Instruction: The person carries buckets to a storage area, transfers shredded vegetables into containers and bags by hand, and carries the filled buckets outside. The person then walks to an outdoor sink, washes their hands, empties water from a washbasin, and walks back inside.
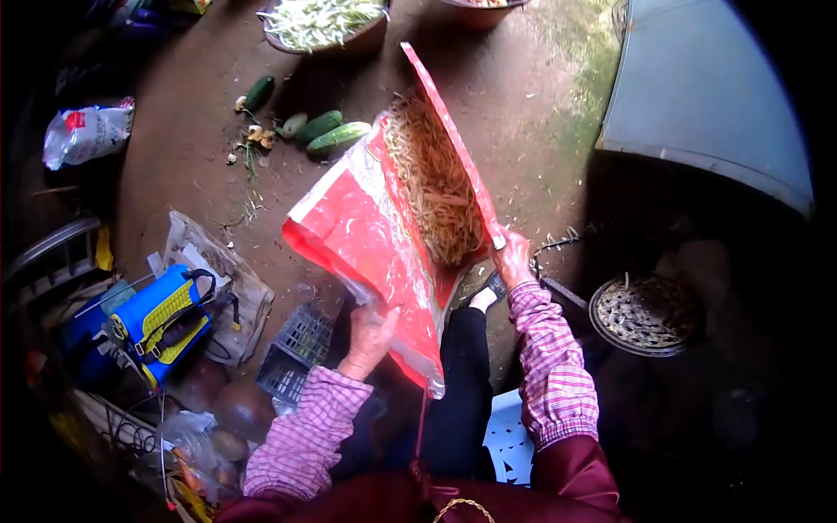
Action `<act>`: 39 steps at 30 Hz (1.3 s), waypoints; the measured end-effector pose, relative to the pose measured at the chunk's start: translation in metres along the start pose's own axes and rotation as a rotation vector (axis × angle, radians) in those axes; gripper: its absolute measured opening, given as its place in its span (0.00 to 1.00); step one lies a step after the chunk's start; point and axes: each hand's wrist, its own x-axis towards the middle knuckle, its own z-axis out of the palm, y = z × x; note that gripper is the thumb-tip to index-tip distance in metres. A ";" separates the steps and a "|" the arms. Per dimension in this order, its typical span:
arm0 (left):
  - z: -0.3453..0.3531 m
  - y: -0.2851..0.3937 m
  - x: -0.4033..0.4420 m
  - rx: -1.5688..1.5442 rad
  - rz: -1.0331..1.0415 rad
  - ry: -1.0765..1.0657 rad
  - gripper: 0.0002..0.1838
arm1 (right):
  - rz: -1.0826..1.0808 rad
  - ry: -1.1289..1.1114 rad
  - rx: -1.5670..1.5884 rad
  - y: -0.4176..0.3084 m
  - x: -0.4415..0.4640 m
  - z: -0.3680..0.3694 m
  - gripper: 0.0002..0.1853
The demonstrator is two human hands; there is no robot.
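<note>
A red plastic sack (353,231), pale inside its crumpled edge, is spread open in front of my knees. A heap of brownish, dried-looking shreds (433,179) lies in its fold. My left hand (373,333) is closed on the sack's near left edge. On the other side, my right hand (513,256) grips the right edge, with the thumb on top of the plastic. The right panel of the sack stands up steeply beside the shreds. Part of each hand's fingers is hidden by the plastic.
Several green cucumbers (338,139) lie on the dirt floor beyond the sack. A basin of pale shreds (324,24) stands at the back. To the left are a blue and yellow sprayer (163,318) and a grey plastic crate (296,353); a round woven tray (645,314) sits at right.
</note>
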 end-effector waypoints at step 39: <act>-0.322 0.179 -0.122 -0.583 0.173 0.193 0.03 | 0.087 -0.114 0.274 -0.376 -0.146 -0.185 0.10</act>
